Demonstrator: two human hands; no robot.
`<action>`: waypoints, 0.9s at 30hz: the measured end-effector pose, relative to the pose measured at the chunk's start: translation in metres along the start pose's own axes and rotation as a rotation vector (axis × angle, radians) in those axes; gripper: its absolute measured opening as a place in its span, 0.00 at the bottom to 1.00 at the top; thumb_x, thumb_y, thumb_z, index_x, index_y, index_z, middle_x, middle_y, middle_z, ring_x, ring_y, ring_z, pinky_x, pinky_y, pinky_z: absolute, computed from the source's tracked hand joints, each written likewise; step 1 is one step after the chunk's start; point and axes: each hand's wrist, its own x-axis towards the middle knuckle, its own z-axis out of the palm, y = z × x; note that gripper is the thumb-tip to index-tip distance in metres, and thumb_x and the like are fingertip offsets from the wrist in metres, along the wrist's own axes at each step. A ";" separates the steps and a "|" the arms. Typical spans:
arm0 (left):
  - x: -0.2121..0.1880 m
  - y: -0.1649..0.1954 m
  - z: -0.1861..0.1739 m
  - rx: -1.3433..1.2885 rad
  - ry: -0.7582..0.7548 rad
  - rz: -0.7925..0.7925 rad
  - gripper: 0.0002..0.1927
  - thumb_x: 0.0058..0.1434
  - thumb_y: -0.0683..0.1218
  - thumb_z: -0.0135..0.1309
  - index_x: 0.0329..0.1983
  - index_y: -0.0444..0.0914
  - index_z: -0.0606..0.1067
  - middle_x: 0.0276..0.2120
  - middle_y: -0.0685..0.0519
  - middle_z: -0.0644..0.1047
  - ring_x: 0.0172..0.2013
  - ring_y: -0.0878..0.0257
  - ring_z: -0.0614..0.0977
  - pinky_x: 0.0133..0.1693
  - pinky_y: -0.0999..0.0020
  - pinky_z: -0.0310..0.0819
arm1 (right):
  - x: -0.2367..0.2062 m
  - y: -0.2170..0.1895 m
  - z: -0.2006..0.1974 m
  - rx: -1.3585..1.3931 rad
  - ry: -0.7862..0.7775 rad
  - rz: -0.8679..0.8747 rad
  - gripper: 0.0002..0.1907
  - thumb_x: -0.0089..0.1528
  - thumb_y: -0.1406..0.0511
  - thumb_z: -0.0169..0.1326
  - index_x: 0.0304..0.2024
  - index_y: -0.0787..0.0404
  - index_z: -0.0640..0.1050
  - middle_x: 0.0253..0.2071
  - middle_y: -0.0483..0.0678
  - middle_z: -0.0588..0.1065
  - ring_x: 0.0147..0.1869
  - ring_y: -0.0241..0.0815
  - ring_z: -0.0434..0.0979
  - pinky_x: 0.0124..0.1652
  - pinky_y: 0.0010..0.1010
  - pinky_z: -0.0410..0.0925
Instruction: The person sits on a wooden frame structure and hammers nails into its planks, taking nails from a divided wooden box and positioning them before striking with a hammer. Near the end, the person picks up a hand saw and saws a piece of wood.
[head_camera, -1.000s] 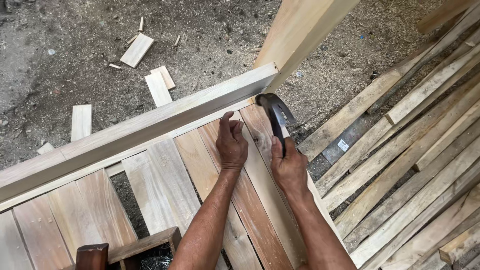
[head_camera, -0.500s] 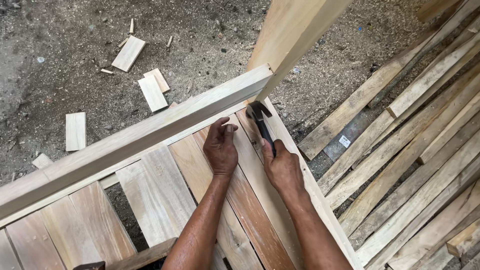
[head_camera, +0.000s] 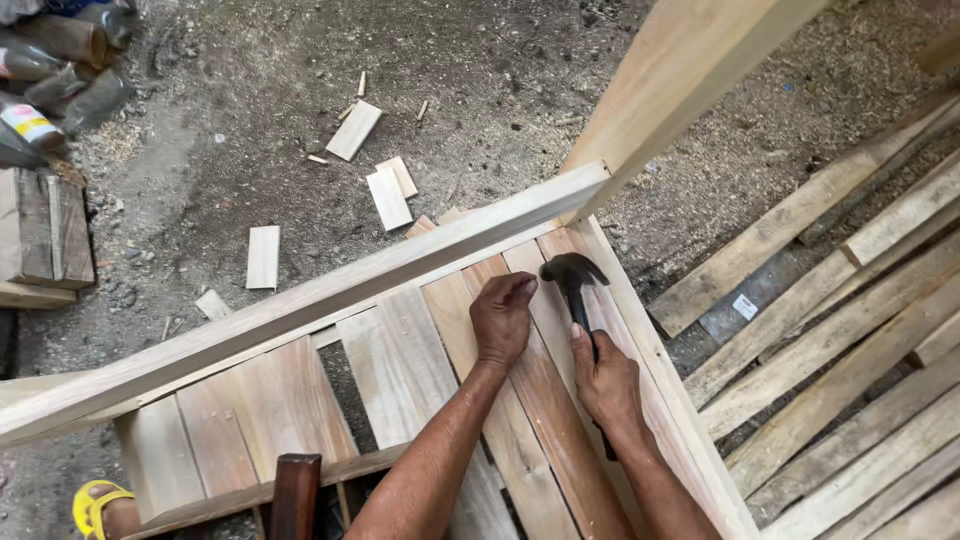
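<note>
Over the slatted wooden frame (head_camera: 400, 370), right hand (head_camera: 607, 380) grips the hammer (head_camera: 575, 285) mid-handle, head-heavy and rigid; left hand (head_camera: 503, 320) presses fingertips, seemingly pinching a nail, unseen.

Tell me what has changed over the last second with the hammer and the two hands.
The hammer in the right hand has swung down from its raised tilt, and its head is now close beside the fingertips of the left hand. The left hand stayed pressed on the slats below the rail. The grip on the handle is unchanged.
</note>
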 end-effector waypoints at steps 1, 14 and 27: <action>-0.009 0.006 -0.011 0.020 -0.012 0.047 0.07 0.61 0.42 0.62 0.41 0.37 0.83 0.38 0.51 0.82 0.38 0.62 0.84 0.42 0.69 0.78 | -0.012 0.000 0.002 0.017 -0.039 0.025 0.28 0.67 0.43 0.44 0.39 0.60 0.78 0.22 0.63 0.76 0.26 0.59 0.79 0.30 0.50 0.69; -0.078 -0.035 -0.381 0.639 0.026 -0.058 0.11 0.55 0.44 0.58 0.39 0.39 0.85 0.38 0.41 0.83 0.42 0.45 0.85 0.49 0.56 0.78 | -0.161 -0.102 0.087 0.069 -0.182 -0.347 0.26 0.66 0.48 0.53 0.30 0.65 0.77 0.16 0.55 0.70 0.21 0.40 0.66 0.24 0.40 0.62; -0.159 -0.036 -0.407 0.061 -0.054 -0.505 0.08 0.59 0.43 0.60 0.40 0.36 0.83 0.37 0.43 0.85 0.34 0.56 0.87 0.40 0.56 0.86 | -0.245 -0.212 0.153 -0.108 -0.413 -0.540 0.26 0.64 0.44 0.50 0.34 0.60 0.81 0.14 0.49 0.72 0.19 0.38 0.71 0.21 0.37 0.63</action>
